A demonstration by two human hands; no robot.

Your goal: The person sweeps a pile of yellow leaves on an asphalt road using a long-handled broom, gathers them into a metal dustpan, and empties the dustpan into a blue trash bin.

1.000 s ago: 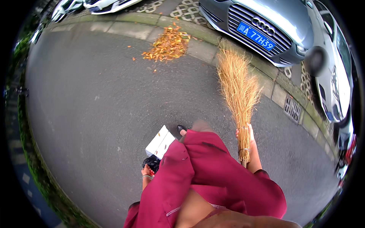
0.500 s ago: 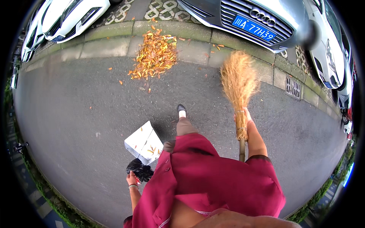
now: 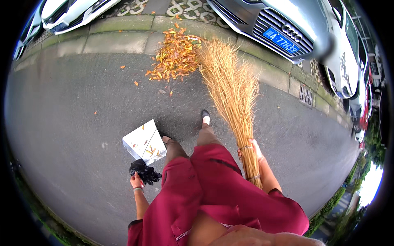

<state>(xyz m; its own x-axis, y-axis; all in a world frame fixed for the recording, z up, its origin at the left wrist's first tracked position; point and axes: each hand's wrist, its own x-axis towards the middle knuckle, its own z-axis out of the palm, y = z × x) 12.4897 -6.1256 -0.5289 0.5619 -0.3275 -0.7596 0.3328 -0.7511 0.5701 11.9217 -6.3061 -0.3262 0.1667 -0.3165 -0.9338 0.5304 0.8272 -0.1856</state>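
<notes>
One white box down low, one blue plate up top.

The white box [image 3: 144, 142] sits open and tilted just left of the person's legs, a flat-sided carton with a few orange leaves lying inside it, right above a black bag [image 3: 144, 172] gripped in the left hand [image 3: 136, 181]. Up at the kerb, the blue plate [image 3: 281, 40] is a long rectangle with pale characters, fixed low on the grille of the grey car [image 3: 287, 20], slanted by the lens.
</notes>
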